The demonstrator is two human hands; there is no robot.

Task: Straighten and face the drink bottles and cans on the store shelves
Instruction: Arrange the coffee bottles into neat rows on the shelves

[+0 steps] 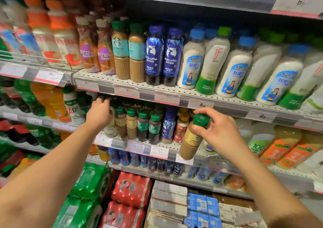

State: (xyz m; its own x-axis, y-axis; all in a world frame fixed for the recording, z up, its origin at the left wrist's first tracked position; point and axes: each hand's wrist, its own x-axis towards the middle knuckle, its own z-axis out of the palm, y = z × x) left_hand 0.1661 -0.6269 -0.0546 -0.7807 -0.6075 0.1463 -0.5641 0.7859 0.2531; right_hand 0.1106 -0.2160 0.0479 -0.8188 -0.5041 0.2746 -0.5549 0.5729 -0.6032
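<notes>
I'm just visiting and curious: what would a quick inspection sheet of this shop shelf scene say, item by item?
Surface: perforated white middle shelf with price tags along its front edge.
Job's things: green-capped coffee bottle held tilted in front of the shelf; row of small coffee bottles standing upright on it.
Clutter: nothing seen.
Hands: right hand grips the tilted bottle at its cap; left hand reaches into the row's left end, what its fingers hold is hidden.
Cables: nothing seen.
Surroundings: upper shelf bottles facing forward; shrink-wrapped drink packs below.

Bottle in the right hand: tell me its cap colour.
Green. The right hand grips the coffee bottle by its cap, clearest in the head view.
</notes>
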